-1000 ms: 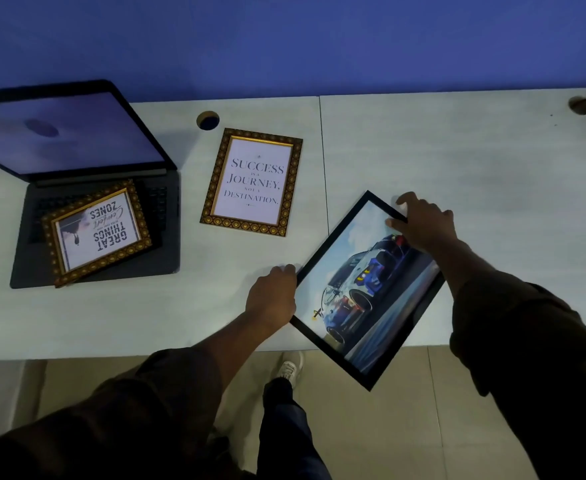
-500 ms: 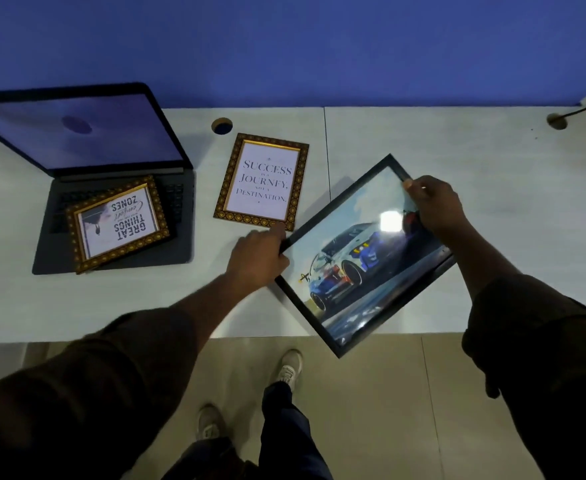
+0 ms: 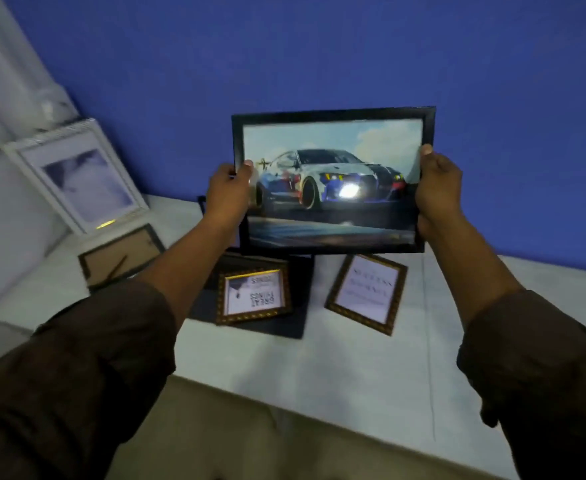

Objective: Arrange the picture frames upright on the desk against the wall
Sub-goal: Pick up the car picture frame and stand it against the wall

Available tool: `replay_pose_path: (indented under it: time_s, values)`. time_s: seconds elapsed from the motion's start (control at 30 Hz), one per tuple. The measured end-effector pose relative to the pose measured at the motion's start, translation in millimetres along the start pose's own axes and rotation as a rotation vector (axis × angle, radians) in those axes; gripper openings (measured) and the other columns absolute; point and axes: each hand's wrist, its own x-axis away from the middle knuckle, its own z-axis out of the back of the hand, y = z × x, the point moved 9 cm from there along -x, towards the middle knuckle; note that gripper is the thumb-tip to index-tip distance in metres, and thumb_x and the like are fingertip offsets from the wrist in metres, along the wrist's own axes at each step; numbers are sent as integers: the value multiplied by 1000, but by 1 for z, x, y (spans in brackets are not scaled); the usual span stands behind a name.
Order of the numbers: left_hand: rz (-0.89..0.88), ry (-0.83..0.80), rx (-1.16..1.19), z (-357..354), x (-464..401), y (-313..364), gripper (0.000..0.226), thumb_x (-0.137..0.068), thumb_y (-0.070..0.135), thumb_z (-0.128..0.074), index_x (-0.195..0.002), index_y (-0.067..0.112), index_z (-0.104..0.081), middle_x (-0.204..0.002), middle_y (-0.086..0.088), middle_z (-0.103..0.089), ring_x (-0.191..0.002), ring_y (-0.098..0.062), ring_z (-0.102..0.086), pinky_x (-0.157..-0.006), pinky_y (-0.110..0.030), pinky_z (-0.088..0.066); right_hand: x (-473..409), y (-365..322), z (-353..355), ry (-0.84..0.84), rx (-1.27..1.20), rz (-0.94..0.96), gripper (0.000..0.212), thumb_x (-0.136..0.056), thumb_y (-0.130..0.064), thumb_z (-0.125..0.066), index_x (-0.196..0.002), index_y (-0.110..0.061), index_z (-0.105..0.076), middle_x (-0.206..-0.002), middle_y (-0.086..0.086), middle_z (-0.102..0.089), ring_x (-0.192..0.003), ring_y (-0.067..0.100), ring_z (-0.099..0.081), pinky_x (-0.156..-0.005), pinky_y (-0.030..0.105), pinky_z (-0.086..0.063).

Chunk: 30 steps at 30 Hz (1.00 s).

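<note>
A black-framed car picture [image 3: 333, 181] is held upright in the air in front of the blue wall, above the desk. My left hand [image 3: 227, 190] grips its left edge and my right hand [image 3: 436, 192] grips its right edge. Below it, a gold-framed "Great Things" picture [image 3: 253, 296] lies flat on a laptop. A gold-framed "Success" picture [image 3: 367, 292] lies flat on the white desk [image 3: 319, 358] to the right. A white frame [image 3: 77, 174] leans upright at the far left, with a dark frame [image 3: 122, 254] lying in front of it.
The laptop [image 3: 284, 323] lies dark under the gold frame, its screen mostly hidden behind the car picture. The blue wall [image 3: 319, 57] runs behind the desk. The desk's front edge crosses the lower middle, with floor below.
Both hands have lifted the car picture off the desk's front edge and turned it upright and level. The view has swung left, showing the white and dark frames.
</note>
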Motion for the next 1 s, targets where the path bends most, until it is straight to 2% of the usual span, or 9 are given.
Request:
replay_pose_path:
  time_s: [0.1, 0.27, 0.37, 0.47, 0.6, 0.67, 0.77, 0.9, 1.0]
  values:
    - [-56, 82, -90, 82, -30, 9, 35, -93, 35, -51, -121, 18, -63, -117, -6, -68, -107, -27, -64, -93, -42, -53, 13, -34, -84, -56, -112, -1, 42, -101, -49, -51, -103, -11, -66, -96, 6, -61, -87, 18, -56, -84, 33, -50]
    - [-115, 109, -179, 192, -84, 13, 31, -95, 22, -60, -124, 17, -68, -118, 1, -70, -106, -20, -66, -82, -28, -50, 35, -67, -198, -109, -147, -3, 33, -100, -46, -50, -83, -19, -57, -93, 8, -58, -88, 20, -55, -92, 46, -56]
    - [-122, 146, -235, 251, -124, 14, 37, -95, 21, -61, -131, 15, -66, -121, 1, -68, -104, -16, -61, -83, -25, -47, 48, -87, -265, -125, -145, 27, 31, -100, -43, -48, -83, -19, -54, -93, 7, -52, -86, 18, -49, -84, 36, -48]
    - [-105, 172, -204, 290, -157, 10, 41, -93, 20, -60, -134, 19, -63, -124, -2, -69, -101, -18, -66, -86, -33, -57, 53, -99, -314, -112, -85, 45, 33, -100, -45, -47, -80, -20, -55, -89, 6, -54, -83, 18, -50, -80, 39, -51]
    - [-52, 186, -159, 322, -192, -7, 40, -95, 14, -54, -134, 17, -62, -129, -6, -66, -112, -24, -62, -99, -39, -54, 44, -105, -373, -169, 34, 105, 52, -100, -48, -47, -102, 1, -65, -98, 13, -70, -93, 24, -66, -95, 53, -55]
    - [-19, 199, -127, 334, -209, -21, 40, -93, 17, -53, -130, 20, -66, -128, -6, -68, -115, -26, -63, -103, -43, -52, 36, -102, -397, -205, 129, 141, 55, -105, -42, -47, -112, 9, -63, -98, 22, -69, -94, 27, -66, -85, 42, -54]
    - [56, 221, -96, 349, -235, -49, 44, -91, 26, -52, -133, 22, -65, -127, -5, -68, -113, -26, -63, -103, -44, -52, 24, -88, -435, -263, 277, 156, 55, -106, -40, -46, -88, 11, -58, -81, 11, -51, -74, 20, -47, -69, 31, -34]
    - [82, 149, -85, 345, -271, -82, 48, -94, 28, -50, -142, 28, -58, -134, 1, -64, -116, -21, -59, -94, -31, -47, 10, -68, -472, -250, 493, 202, 46, -107, -31, -45, -66, -10, -44, -66, 6, -47, -67, 23, -46, -61, 31, -32]
    - [91, 74, -71, 333, -310, -108, 49, -96, 17, -50, -144, 25, -53, -129, 1, -62, -111, -19, -58, -93, -31, -48, 2, -48, -499, -264, 612, 196, 33, -107, -27, -46, -100, 0, -65, -94, 13, -65, -83, 25, -53, -67, 32, -40]
